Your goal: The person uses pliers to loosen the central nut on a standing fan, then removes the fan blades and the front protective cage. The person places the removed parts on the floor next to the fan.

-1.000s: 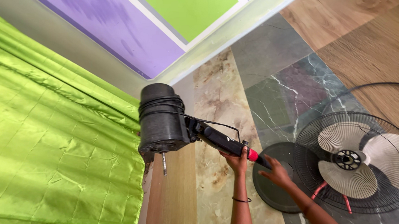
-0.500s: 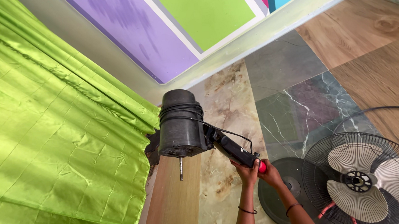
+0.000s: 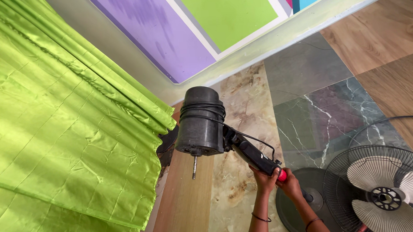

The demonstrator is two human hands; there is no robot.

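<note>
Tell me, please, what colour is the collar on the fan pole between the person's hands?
Red: the collar shows in the head view, the only one, on the black pole.

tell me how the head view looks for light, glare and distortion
Head view: bright, even daylight, with sheen on the green curtain and soft glare on the marble floor tiles. The wide lens bends the wall edge. The fan motor is sharp, its face in shadow; both hands, left hand and right hand, look crisp, with no motion blur.

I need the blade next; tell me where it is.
Head view, bottom right: the blade lies inside the wire guard on the floor, beside the round base.
</note>
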